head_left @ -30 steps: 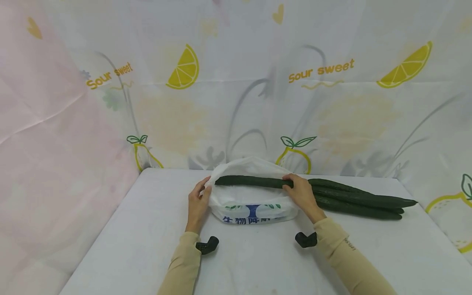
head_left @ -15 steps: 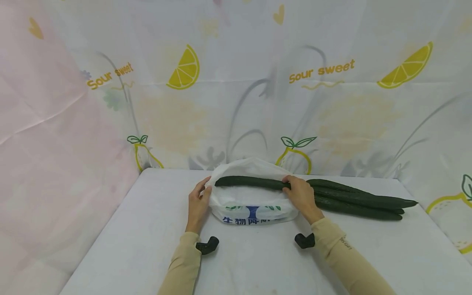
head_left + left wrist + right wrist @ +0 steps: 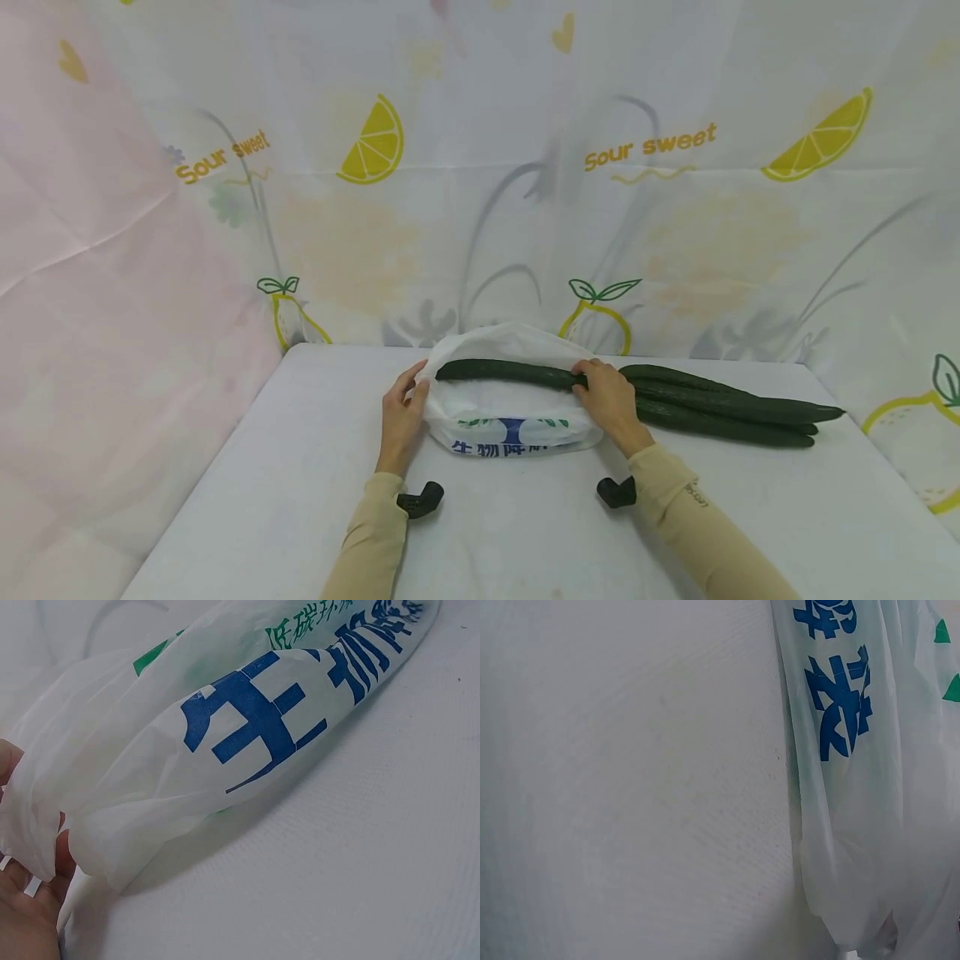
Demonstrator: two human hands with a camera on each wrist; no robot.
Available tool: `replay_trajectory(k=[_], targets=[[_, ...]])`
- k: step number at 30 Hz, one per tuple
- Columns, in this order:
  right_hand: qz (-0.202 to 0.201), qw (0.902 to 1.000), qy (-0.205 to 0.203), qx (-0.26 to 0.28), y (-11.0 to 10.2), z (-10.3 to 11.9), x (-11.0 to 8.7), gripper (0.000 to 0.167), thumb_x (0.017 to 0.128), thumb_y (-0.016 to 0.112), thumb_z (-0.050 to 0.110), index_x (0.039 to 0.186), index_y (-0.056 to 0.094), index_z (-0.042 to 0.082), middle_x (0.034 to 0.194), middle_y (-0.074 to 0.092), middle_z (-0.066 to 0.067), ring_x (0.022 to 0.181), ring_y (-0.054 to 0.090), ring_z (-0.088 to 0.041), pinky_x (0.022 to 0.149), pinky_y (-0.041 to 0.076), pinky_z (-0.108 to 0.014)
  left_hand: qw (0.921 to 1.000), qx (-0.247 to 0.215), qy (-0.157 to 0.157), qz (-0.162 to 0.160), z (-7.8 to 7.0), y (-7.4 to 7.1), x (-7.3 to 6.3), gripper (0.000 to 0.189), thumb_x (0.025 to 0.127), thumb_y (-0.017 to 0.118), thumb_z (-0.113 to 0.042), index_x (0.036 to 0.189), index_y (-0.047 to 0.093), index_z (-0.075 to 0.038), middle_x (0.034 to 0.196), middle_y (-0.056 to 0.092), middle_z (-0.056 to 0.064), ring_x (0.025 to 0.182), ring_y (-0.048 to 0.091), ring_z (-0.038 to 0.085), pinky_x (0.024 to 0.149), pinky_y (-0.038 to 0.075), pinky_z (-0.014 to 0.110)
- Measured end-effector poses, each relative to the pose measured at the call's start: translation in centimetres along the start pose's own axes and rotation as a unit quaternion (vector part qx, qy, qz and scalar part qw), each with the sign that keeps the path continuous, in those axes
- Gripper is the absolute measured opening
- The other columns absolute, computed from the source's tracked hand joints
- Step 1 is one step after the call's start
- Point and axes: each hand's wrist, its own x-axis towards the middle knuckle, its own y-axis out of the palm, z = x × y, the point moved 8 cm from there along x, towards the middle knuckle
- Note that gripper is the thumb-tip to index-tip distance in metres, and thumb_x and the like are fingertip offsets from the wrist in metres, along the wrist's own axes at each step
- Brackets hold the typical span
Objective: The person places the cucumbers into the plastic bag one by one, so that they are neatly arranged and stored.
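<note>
Near the far edge of the table (image 3: 510, 533), the left hand (image 3: 402, 421) pinches a light, limp bag (image 3: 517, 402) while the right hand (image 3: 609, 402) grips a cucumber (image 3: 506, 372) in its mouth, probably firm, fairly weighty and slick, best held round its middle

Right of centre in the frame, your right hand (image 3: 609, 402) has edged left since a second ago, the held end of the cucumber (image 3: 506, 372) dipping slightly lower, while more of the dark green bundle (image 3: 720, 406) shows at right.
</note>
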Motion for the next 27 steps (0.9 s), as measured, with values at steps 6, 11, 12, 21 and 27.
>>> replay_trajectory(k=[6, 11, 12, 21, 27], targets=[[0.000, 1.0000, -0.001, 0.005, -0.1, -0.1, 0.0, 0.022, 0.084, 0.070, 0.015, 0.105, 0.067, 0.012, 0.110, 0.067, -0.010, 0.090, 0.062, -0.033, 0.060, 0.050, -0.047, 0.9999, 0.000, 0.000, 0.012, -1.4, 0.1, -0.4, 0.036, 0.094, 0.055, -0.006, 0.130, 0.057, -0.006, 0.129, 0.058, 0.015, 0.104, 0.052, 0.013, 0.076, 0.043, 0.011], [-0.008, 0.9999, -0.007, 0.008, -0.3, 0.0, -0.2, 0.021, 0.083, 0.070, 0.015, 0.104, 0.067, 0.011, 0.108, 0.067, -0.011, 0.090, 0.062, -0.033, 0.063, 0.050, -0.047, 0.9997, 0.007, 0.002, 0.023, -3.6, 0.0, -1.0, 0.036, 0.094, 0.053, -0.003, 0.130, 0.054, 0.001, 0.129, 0.057, 0.019, 0.104, 0.051, 0.017, 0.076, 0.042, 0.011], [-0.011, 0.9998, -0.010, 0.010, -0.4, 0.0, -0.2, 0.021, 0.083, 0.070, 0.015, 0.104, 0.067, 0.010, 0.108, 0.067, -0.011, 0.090, 0.062, -0.032, 0.063, 0.050, -0.047, 0.9997, 0.009, 0.000, 0.024, -3.7, 0.0, -1.0, 0.036, 0.094, 0.053, -0.003, 0.130, 0.054, 0.000, 0.129, 0.057, 0.018, 0.104, 0.051, 0.018, 0.076, 0.042, 0.011], [-0.044, 0.9962, -0.042, 0.062, -1.2, 0.1, -1.1, 0.015, 0.087, 0.065, 0.011, 0.101, 0.069, 0.009, 0.105, 0.066, -0.011, 0.087, 0.059, -0.029, 0.066, 0.048, -0.042, 0.9996, 0.005, -0.016, 0.022, -3.5, 0.0, -1.1, 0.036, 0.094, 0.054, -0.004, 0.130, 0.056, -0.003, 0.126, 0.059, 0.017, 0.102, 0.052, 0.016, 0.075, 0.042, 0.011], [-0.072, 0.9909, -0.045, 0.105, -2.3, -1.1, -1.6, 0.014, 0.089, 0.060, 0.009, 0.100, 0.068, 0.007, 0.105, 0.065, -0.012, 0.094, 0.056, -0.031, 0.075, 0.047, -0.047, 0.9997, 0.004, -0.012, 0.020, -3.6, -0.2, -1.1, 0.036, 0.093, 0.054, -0.004, 0.129, 0.056, -0.002, 0.124, 0.060, 0.019, 0.101, 0.053, 0.018, 0.074, 0.043, 0.011]])
